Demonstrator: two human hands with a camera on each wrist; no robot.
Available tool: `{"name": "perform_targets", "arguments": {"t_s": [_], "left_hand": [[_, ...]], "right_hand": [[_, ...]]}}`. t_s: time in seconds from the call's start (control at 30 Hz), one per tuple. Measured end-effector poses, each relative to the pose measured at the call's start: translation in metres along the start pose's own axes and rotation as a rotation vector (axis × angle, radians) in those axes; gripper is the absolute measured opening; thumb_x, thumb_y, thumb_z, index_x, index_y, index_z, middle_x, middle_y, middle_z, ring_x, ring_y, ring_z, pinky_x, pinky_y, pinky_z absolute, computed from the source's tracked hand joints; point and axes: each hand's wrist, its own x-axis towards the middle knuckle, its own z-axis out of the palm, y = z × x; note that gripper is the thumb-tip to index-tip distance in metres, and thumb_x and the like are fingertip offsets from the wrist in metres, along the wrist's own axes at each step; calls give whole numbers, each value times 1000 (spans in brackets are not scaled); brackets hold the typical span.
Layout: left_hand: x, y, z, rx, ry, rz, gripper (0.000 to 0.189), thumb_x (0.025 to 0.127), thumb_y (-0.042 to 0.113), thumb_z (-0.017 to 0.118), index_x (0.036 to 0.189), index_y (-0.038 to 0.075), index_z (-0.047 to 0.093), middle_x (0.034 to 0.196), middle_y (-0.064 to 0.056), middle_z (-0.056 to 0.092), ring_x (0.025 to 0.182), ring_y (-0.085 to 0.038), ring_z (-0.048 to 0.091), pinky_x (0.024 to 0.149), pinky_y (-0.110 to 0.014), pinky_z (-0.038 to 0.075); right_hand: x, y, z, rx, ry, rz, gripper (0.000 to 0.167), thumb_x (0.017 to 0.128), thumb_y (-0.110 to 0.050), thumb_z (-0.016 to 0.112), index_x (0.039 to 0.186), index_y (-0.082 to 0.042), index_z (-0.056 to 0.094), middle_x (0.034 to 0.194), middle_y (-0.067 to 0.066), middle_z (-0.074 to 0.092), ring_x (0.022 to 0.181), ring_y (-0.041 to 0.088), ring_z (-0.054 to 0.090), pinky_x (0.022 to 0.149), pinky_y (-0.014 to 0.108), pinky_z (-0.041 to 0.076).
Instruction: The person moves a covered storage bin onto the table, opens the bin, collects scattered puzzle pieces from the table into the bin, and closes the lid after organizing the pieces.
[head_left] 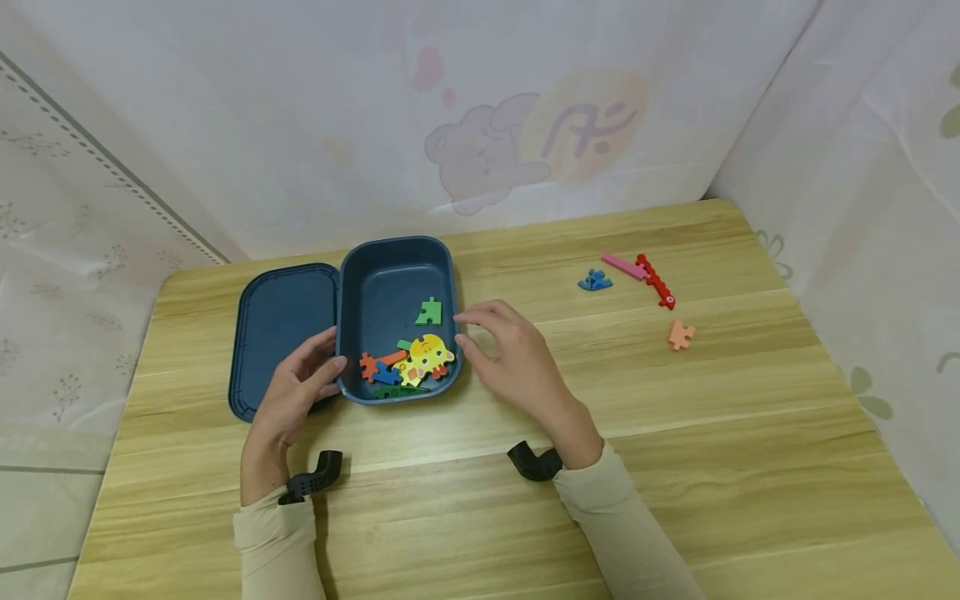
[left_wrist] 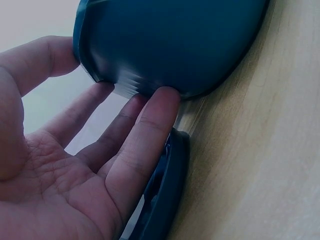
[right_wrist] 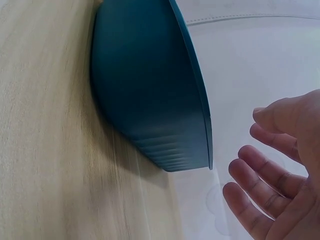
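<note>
A dark blue plastic box (head_left: 397, 287) stands on the table with jigsaw puzzle pieces inside it. Among them are a yellow animal-face piece (head_left: 429, 357), a light green piece (head_left: 430, 312) and an orange piece (head_left: 368, 367). My left hand (head_left: 296, 383) grips the box's left side near the front corner. In the left wrist view its thumb is at the rim and its fingertips (left_wrist: 167, 95) lie against the outer wall. My right hand (head_left: 517, 358) is beside the box's right rim, its fingers loosely bent. The right wrist view shows a gap between that hand and the box.
The dark blue lid (head_left: 281, 325) lies on the table left of the box. At the right are a blue piece (head_left: 595, 280), a pink piece (head_left: 622, 267), a red piece (head_left: 657, 282) and a peach piece (head_left: 681, 335). A printed curtain (head_left: 300, 125) hangs behind the wooden table (head_left: 712, 467).
</note>
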Motion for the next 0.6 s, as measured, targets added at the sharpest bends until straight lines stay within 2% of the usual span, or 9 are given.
{"name": "perform_targets", "arguments": {"t_s": [0.37,0.6], "left_hand": [[-1,1,0,-6,-4,-6,63,110,29,59,167,14,34,161,-19,44,117,7,62,91,-17,57],[-1,2,0,3,-3,-12,64,110,30,59,167,15,33,163,-18,44,116,8,62,91,-17,57]], "right_hand": [[2,4,-8,-12,17,23,29,102,-21,73,128,-9,74,131,6,70,125,26,68,108,46,56],[1,9,-18,-15,57,40,29,101,-19,73,128,-8,74,129,9,71,124,28,68,108,48,55]]}}
